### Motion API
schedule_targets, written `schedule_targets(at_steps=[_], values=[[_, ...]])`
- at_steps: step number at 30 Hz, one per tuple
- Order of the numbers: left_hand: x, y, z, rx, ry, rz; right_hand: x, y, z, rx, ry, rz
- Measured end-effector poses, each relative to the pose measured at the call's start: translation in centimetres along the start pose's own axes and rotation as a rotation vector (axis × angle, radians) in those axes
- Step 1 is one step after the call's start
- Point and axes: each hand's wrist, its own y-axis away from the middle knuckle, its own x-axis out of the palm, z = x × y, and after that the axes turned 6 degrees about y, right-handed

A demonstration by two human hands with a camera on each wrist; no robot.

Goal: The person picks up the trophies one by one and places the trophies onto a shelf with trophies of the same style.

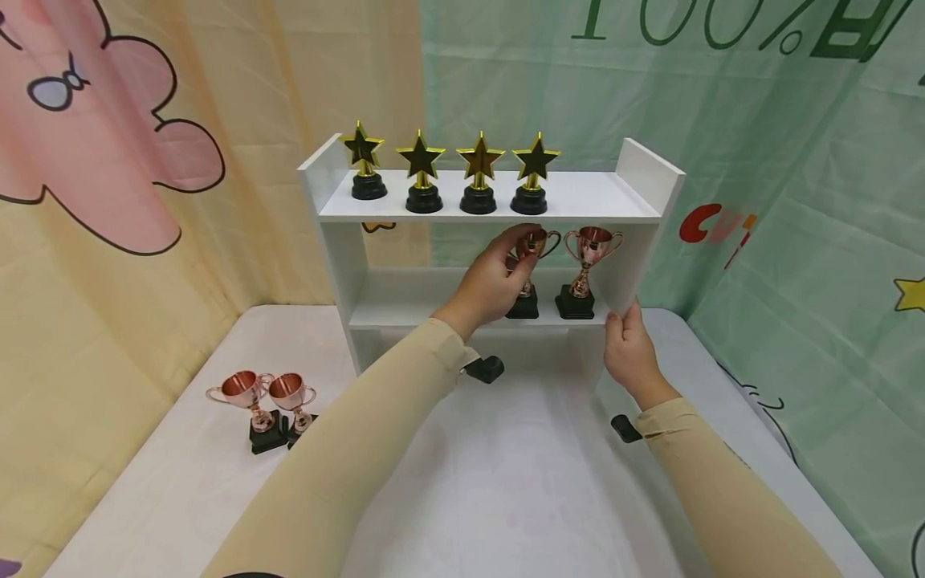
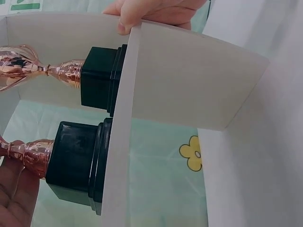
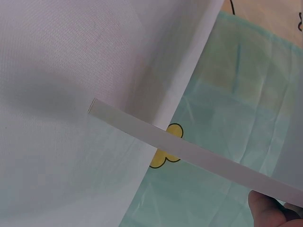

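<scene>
A white shelf unit (image 1: pixel 499 323) stands on the table. My left hand (image 1: pixel 480 289) holds a copper-coloured trophy cup (image 1: pixel 525 307) by its upper part, at the front of the middle shelf. In the left wrist view, fingers (image 2: pixel 19 189) lie against its stem, and its black base (image 2: pixel 71 161) is right at the shelf board. Beside it, to the right, stands a second copper trophy cup (image 1: pixel 595 243) with two handles. My right hand (image 1: pixel 634 353) grips the shelf unit's right side panel; its thumb (image 3: pixel 265 208) shows at the panel edge in the right wrist view.
Several gold star trophies (image 1: pixel 479 164) with black bases line the top shelf. Two more copper trophy cups (image 1: pixel 242 388) stand close together at the left of the white table (image 1: pixel 462 482). Printed curtains (image 1: pixel 788 160) hang behind and at the sides.
</scene>
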Motion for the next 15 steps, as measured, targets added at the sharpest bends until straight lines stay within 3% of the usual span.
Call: schedule_targets(at_steps=[15], values=[[-0.07, 0.07, -0.02, -0.017, 0.014, 0.011, -0.09, 0.10, 0.14, 0.005, -0.001, 0.006]])
